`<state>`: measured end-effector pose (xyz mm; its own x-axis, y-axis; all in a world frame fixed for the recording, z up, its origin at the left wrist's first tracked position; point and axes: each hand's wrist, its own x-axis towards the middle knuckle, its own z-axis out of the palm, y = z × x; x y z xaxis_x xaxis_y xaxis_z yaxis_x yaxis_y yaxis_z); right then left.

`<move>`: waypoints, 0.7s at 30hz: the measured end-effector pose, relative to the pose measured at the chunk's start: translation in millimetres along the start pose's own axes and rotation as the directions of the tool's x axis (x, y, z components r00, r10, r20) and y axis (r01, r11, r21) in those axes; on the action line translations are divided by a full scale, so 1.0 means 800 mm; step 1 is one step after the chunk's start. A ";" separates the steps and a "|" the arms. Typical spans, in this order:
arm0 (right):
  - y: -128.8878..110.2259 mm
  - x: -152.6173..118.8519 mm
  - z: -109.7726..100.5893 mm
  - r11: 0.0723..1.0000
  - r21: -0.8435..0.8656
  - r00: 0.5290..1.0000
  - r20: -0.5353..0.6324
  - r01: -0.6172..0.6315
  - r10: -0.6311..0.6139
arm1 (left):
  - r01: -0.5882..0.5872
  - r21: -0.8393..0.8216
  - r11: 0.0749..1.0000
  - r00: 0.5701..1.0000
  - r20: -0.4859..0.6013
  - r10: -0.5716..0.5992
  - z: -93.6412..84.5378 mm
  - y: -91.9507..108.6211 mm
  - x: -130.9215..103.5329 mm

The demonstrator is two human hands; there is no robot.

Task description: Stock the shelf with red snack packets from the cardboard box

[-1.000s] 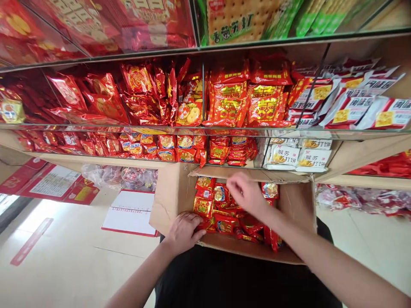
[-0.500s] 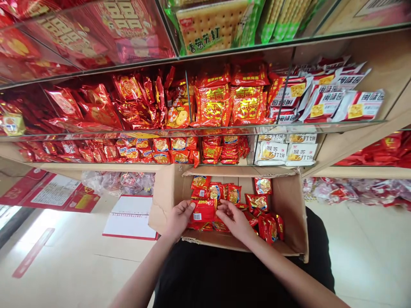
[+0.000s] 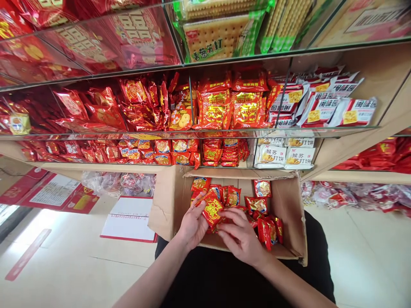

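Note:
Over an open cardboard box (image 3: 290, 214), my left hand (image 3: 194, 224) grips a red packet (image 3: 212, 208) with gold print, its thumb on the packet's left edge. My right hand (image 3: 239, 233) is at the packet's right side, its fingertips bent against the edge and lower corner. Beneath and beyond the hands, several red biscuit packets (image 3: 257, 205) lie loose in the box, which rests on my lap. The hands hide some of them.
Glass shelves (image 3: 192, 132) filled with red packets stand in front, with white cracker packets (image 3: 272, 155) at the right. A white and red flattened carton (image 3: 128, 219) lies on the floor at left, near bagged goods (image 3: 128, 182).
The red packet has been lifted, tilted and turned from its barcode side to its gold-printed side. Both hands have come nearer to me, and the right fingers now meet the packet.

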<state>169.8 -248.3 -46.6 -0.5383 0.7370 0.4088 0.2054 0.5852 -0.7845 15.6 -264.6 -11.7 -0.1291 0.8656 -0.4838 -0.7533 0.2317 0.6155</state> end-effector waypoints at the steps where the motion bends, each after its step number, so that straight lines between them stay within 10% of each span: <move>1: -0.001 0.000 0.000 0.996 0.039 0.995 -0.055 -0.086 0.088 | 0.004 0.004 1.000 1.000 0.013 -0.004 0.000 0.000 0.000; 5: 0.006 0.001 0.008 0.805 0.356 0.862 -0.001 -0.474 0.507 | 0.017 0.079 0.997 0.997 0.073 -0.023 -0.004 -0.005 0.000; 8: 0.014 0.003 0.012 0.669 0.462 0.802 0.195 -0.582 0.564 | 0.037 0.191 0.981 0.994 0.098 -0.057 -0.015 -0.010 -0.003; 15: 0.009 0.030 -0.018 0.860 0.189 0.863 0.296 -0.474 0.410 | -0.189 0.712 0.677 0.944 0.321 -0.074 -0.037 -0.017 -0.013; 18: 0.003 0.058 -0.038 0.897 0.106 0.817 0.469 -0.428 0.335 | -0.309 0.830 0.464 0.947 0.315 0.068 -0.035 -0.007 -0.015; 21: 0.011 0.095 -0.058 0.887 0.108 0.866 0.299 -0.449 0.401 | -0.346 0.863 0.369 0.925 0.248 0.288 -0.047 0.012 -0.011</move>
<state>168.3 -171.5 -1.0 -0.6280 0.7717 -0.1005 0.3352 0.1517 -0.9299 -15.0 -286.7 -25.3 -0.1767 0.9774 -0.1159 0.3232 0.1688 0.9312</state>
